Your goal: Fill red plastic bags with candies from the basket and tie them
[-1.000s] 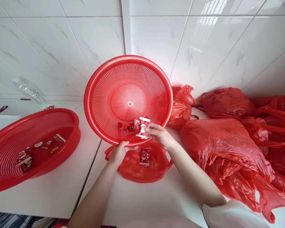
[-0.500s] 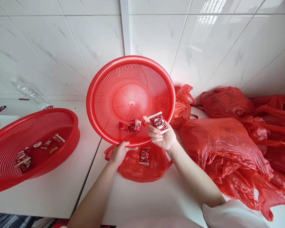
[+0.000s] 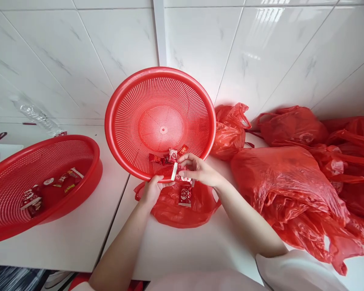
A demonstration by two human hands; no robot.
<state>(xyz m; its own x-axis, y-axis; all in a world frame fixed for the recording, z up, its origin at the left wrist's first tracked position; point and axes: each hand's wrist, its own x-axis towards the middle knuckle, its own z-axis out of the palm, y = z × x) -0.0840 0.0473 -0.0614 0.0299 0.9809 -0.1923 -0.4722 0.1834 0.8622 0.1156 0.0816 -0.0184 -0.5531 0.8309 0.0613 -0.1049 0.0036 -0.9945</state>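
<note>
Head view: the right hand (image 3: 200, 171) is closed to a pinch on a small red-and-white printed packet (image 3: 178, 171), which it holds at the near rim of a round red perforated plastic basket (image 3: 197, 117). Left of that grip, the left hand (image 3: 151, 190) clasps the same rim, thumb on top, the basket tilted. Just beyond the pinch, small red wrapped pieces (image 3: 172, 155) lie inside. Below it, a thin red plastic bag (image 3: 172, 216) holds another red-and-white packet (image 3: 185, 196). Farther right are bulky red plastic bags (image 3: 288, 173).
</note>
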